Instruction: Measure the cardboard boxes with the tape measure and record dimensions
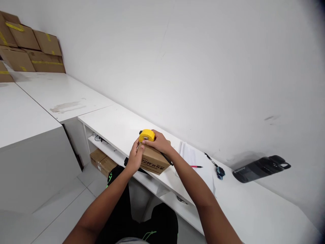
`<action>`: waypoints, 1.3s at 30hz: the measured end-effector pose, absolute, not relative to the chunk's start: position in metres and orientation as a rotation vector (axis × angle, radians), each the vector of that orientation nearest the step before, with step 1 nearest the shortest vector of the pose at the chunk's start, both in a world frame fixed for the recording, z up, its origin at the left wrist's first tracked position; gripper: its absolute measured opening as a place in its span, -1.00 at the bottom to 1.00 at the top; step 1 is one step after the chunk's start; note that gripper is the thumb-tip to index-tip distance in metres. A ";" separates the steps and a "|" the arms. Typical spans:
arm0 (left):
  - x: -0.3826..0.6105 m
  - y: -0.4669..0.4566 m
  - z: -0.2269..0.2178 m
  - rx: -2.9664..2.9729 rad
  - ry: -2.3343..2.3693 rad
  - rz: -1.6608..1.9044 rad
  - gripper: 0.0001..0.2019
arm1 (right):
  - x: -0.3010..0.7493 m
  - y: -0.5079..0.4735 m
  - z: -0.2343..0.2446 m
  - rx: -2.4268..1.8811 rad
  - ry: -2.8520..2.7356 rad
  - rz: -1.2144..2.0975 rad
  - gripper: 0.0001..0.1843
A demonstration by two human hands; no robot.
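Note:
A small brown cardboard box [152, 160] with dark printing on its side rests near the front edge of the white counter. A yellow tape measure [146, 135] sits upright at the box's left end, close to its top edge. My right hand [160, 143] reaches over the box and is closed on the tape measure, thumb across its lower front. My left hand [135, 157] grips the left end of the box, its thumb on the cardboard and its fingertips close to the tape measure. The far ends of my right fingers are hidden behind the tape measure.
White papers [195, 162] with a red pen [196, 166] lie right of the box. Beyond are a dark blue object with a strap [219, 172] and a black bottle [256, 169] by the wall. Cardboard boxes [48, 42] are stacked far left; others [101, 162] sit below the shelf.

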State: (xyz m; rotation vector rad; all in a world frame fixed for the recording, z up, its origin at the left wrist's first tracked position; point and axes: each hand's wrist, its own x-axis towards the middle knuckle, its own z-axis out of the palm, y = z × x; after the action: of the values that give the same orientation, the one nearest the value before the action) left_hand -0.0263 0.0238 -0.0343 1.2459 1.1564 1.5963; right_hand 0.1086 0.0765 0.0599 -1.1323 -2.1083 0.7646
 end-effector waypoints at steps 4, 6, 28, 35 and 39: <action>-0.027 0.026 -0.032 1.245 1.205 1.562 -0.53 | 0.121 0.075 0.066 -1.208 -2.149 0.743 -0.46; -0.026 0.026 -0.030 1.250 1.248 1.558 -0.55 | 0.125 0.072 0.071 -1.231 -2.226 0.714 -0.50; -0.024 0.037 -0.020 1.403 1.353 1.567 -0.60 | 0.268 -0.037 0.034 -1.615 -1.864 0.618 -0.53; -0.026 0.034 -0.020 1.395 1.348 1.561 -0.59 | 0.255 -0.032 0.034 -1.692 -1.964 0.425 -0.54; -0.026 0.034 -0.021 1.383 1.327 1.566 -0.60 | 0.251 -0.027 0.040 -1.546 -2.035 0.299 -0.55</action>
State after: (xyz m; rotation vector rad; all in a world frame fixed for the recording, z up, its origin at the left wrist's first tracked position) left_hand -0.0258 0.0343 -0.0208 1.3825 1.3275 1.5664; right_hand 0.2514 -0.0272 0.0404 -1.5457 -2.0352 0.2989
